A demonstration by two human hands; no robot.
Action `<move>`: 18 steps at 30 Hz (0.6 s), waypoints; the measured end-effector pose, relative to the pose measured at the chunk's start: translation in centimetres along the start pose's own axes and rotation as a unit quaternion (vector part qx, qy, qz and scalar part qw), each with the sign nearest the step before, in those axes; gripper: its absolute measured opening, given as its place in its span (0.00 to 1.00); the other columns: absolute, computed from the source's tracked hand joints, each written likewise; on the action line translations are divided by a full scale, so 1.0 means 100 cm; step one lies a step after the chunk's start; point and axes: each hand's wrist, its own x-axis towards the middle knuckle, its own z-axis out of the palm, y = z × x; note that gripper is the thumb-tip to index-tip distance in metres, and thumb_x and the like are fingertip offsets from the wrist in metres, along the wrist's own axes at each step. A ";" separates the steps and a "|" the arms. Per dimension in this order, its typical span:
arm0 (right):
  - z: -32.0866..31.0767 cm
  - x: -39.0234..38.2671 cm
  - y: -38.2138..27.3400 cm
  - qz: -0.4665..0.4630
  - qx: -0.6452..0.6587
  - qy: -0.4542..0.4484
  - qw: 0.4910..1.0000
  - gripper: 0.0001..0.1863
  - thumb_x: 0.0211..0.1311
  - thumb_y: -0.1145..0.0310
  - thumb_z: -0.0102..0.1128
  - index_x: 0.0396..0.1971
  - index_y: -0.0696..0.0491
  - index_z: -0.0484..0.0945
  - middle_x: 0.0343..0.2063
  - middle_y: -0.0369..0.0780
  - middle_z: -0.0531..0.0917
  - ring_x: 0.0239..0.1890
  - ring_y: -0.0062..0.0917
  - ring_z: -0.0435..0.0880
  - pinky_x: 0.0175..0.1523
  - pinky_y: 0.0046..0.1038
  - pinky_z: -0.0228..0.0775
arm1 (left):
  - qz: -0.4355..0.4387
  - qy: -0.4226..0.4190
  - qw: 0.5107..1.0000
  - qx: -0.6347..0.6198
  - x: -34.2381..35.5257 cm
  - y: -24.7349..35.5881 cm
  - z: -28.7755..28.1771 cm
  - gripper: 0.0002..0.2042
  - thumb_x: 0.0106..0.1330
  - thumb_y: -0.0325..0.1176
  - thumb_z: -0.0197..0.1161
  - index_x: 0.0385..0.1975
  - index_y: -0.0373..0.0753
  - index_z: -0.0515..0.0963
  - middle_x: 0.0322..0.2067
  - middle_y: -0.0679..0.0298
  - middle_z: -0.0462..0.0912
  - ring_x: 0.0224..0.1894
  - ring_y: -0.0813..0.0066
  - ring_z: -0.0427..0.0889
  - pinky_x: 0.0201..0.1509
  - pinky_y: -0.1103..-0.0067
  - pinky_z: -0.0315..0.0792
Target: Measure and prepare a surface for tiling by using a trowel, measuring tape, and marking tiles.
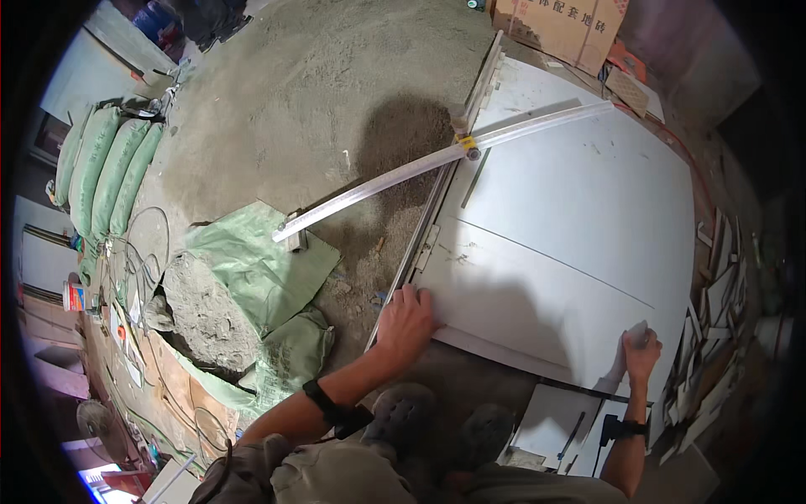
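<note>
A large white tile (579, 181) lies before me, with a thin dark line across it parting off the nearer white tile strip (504, 286). My left hand (405, 323) is closed on the strip's near left corner, fingers bent over the edge. Near its right end, my right hand (641, 357) grips a small grey block (640, 334) against or just above the surface; its exact kind is unclear. A long silver bar (378, 186) with a yellow fitting (468, 147) slants across the far tile and out over the sand to the left.
Sand (277, 109) covers the floor at the left and far side. A green woven bag (260, 260) lies near a grey mortar heap (206, 311). Full green sacks (105, 172) stand far left. Tile offcuts (714, 328) pile up at right; a cardboard box (558, 29) stands behind.
</note>
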 end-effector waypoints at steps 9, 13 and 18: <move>-0.002 -0.010 0.029 -0.005 0.065 -0.024 0.998 0.29 0.59 0.58 0.69 0.55 0.62 0.75 0.50 0.54 0.76 0.52 0.44 0.78 0.57 0.41 0.70 | -0.034 0.175 0.982 -0.071 0.039 -0.026 -0.016 0.30 0.53 0.50 0.75 0.46 0.33 0.73 0.43 0.53 0.72 0.51 0.51 0.73 0.52 0.62 0.73; 0.010 -0.004 0.051 -0.073 0.094 0.009 0.993 0.26 0.63 0.64 0.66 0.56 0.63 0.74 0.50 0.50 0.76 0.51 0.39 0.78 0.58 0.39 0.70 | -0.091 0.149 0.976 -0.132 0.072 -0.046 0.003 0.33 0.51 0.51 0.76 0.48 0.32 0.71 0.44 0.50 0.73 0.52 0.47 0.73 0.54 0.60 0.70; 0.006 0.011 0.033 -0.070 0.091 -0.022 0.993 0.23 0.58 0.67 0.66 0.51 0.62 0.76 0.48 0.53 0.76 0.52 0.46 0.76 0.59 0.42 0.68 | -0.097 0.102 0.979 -0.151 0.081 -0.048 0.013 0.34 0.52 0.51 0.76 0.49 0.31 0.69 0.46 0.48 0.72 0.53 0.46 0.73 0.56 0.59 0.69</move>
